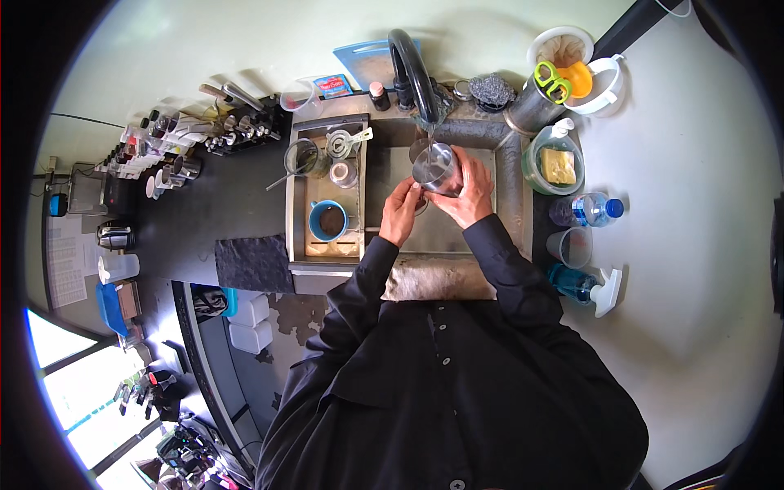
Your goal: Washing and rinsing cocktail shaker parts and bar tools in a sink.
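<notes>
Water runs from the black gooseneck faucet (411, 61) into a clear cup (433, 166), which is tilted with its mouth towards the spout. My right hand (470, 188) wraps around the cup's right side and underside. My left hand (402, 209) pinches the lower left of the cup, where a rounded clear part, perhaps a handle, shows beside the fingers. Below both hands lies the stainless steel sink basin (447, 236). Another round rim shows just behind the cup; I cannot tell whether it is a separate thing.
Left of the basin, a drain tray (318, 248) holds a blue mug (327, 220), a strainer (340, 144), a glass jar (304, 158) and a small jar (343, 174). To the right stand a sponge tub (558, 164), a plastic bottle (585, 209) and a spray bottle (579, 285). Steel wool (492, 89) sits behind.
</notes>
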